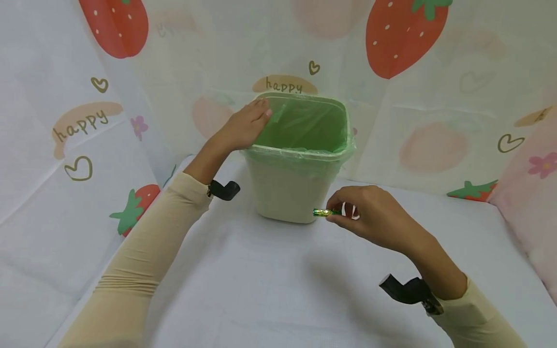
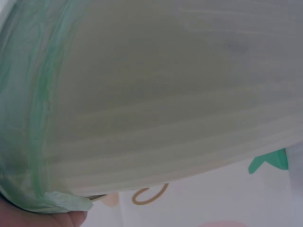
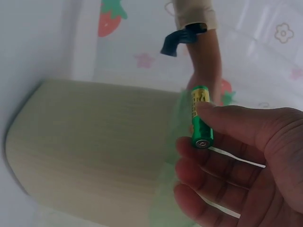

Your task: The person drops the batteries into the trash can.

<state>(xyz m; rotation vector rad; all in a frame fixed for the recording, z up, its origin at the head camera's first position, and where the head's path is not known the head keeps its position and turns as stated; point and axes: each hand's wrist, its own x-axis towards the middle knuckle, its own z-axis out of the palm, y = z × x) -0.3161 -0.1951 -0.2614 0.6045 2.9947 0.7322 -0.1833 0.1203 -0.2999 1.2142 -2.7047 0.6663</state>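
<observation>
In the head view a pale trash bin stands upright, its rim covered by a thin green bag. My left hand holds the bin's left rim from above; the left wrist view shows a digit at the bag's folded edge, the rest of that hand being out of frame. Lower and to the right, in front of the bin, my right hand pinches a small green and gold battery between thumb and fingers. The battery lies sideways in the head view, level with the bin's lower part.
A white cloth covers the surface under the bin. Behind and to the left hangs a sheet printed with strawberries and hearts. A pink sheet borders the right side. Each wrist wears a black camera mount.
</observation>
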